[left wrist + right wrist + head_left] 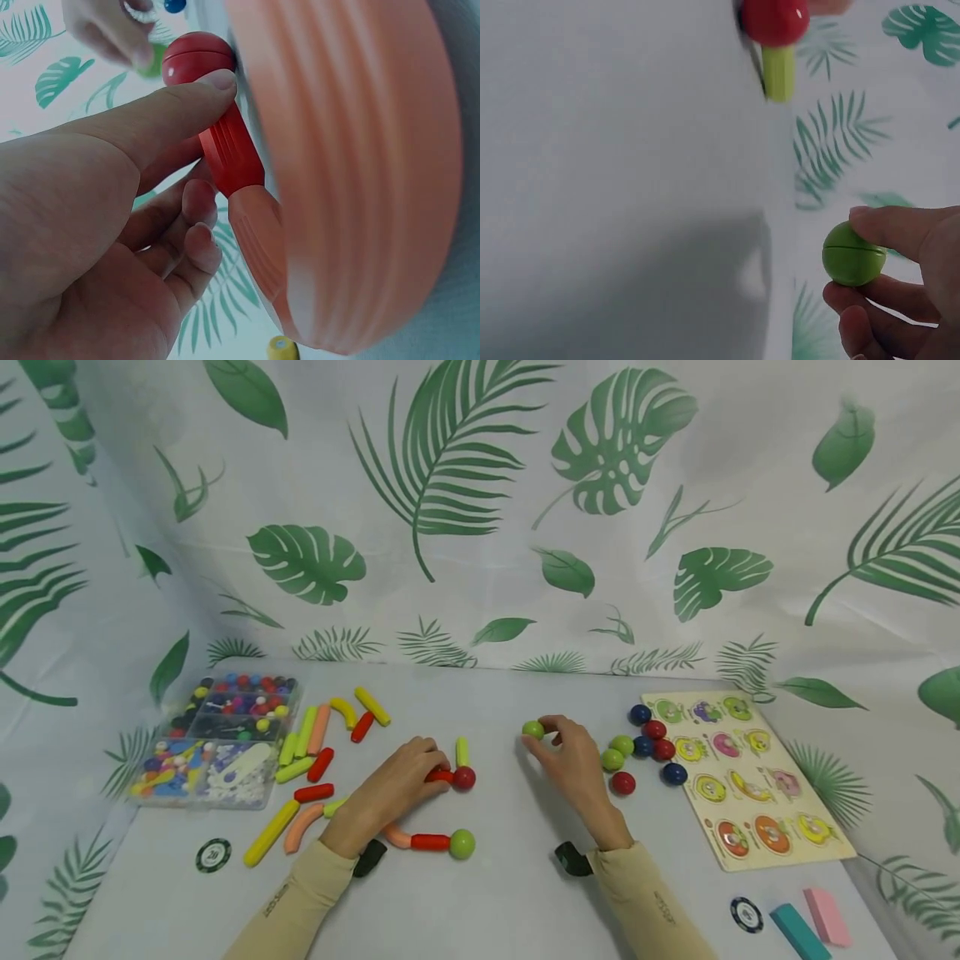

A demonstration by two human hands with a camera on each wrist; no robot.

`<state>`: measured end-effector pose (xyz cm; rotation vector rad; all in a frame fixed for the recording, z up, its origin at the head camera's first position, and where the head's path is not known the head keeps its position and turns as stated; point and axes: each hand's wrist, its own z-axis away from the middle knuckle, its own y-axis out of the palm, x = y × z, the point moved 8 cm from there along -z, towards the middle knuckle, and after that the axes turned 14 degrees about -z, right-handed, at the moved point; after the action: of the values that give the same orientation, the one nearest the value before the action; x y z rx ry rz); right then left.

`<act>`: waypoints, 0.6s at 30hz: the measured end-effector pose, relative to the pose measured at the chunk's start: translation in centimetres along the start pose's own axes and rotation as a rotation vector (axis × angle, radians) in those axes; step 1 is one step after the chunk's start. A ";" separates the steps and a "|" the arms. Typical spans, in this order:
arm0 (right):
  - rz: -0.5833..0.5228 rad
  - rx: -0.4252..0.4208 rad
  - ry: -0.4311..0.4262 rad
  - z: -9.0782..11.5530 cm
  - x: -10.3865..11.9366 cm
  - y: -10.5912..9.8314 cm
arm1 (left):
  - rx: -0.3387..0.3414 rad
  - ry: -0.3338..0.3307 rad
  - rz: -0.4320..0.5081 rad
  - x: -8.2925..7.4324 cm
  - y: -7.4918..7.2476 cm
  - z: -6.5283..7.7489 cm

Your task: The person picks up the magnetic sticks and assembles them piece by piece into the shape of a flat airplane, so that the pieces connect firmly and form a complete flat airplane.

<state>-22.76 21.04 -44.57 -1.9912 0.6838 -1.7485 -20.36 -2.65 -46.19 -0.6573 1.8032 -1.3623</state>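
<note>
My left hand (pixel 397 781) pinches a red stick (pixel 231 154) between thumb and fingers. A red ball (pixel 464 777) sits on the stick's end, and a peach piece (pixel 256 229) follows at its other end. Beyond the red ball lies a yellow-green stick (pixel 462 750). Nearer to me, a curved peach piece (pixel 397 836), another red stick (pixel 431 842) and a green ball (pixel 462 844) form a row, partly hidden by my left wrist. With thumb and fingertips my right hand (pixel 573 764) holds a different green ball (pixel 853 253), right of the yellow-green stick.
Loose red, green and blue balls (pixel 643 746) lie right of my right hand, beside a wooden picture board (pixel 712 814). Left are several coloured sticks (pixel 272 832) and a divided bead box (pixel 281 727). Poker chips (pixel 213 855) and blocks (pixel 801 932) lie nearer the front.
</note>
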 end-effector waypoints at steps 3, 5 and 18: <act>-0.024 0.037 0.000 -1.2 0.9 2.5 | -0.008 0.011 -0.005 0.0 0.0 0.0; -0.031 0.053 -0.005 -1.9 1.4 4.0 | -0.015 0.019 -0.013 0.0 -0.1 -0.1; -0.025 0.134 -0.022 -3.7 3.1 9.5 | -0.027 0.035 -0.041 -0.3 -0.4 0.0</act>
<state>-27.00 11.66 -47.19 -1.9333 0.5224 -1.7362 -20.23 -2.52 -45.71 -0.6928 1.8482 -1.3863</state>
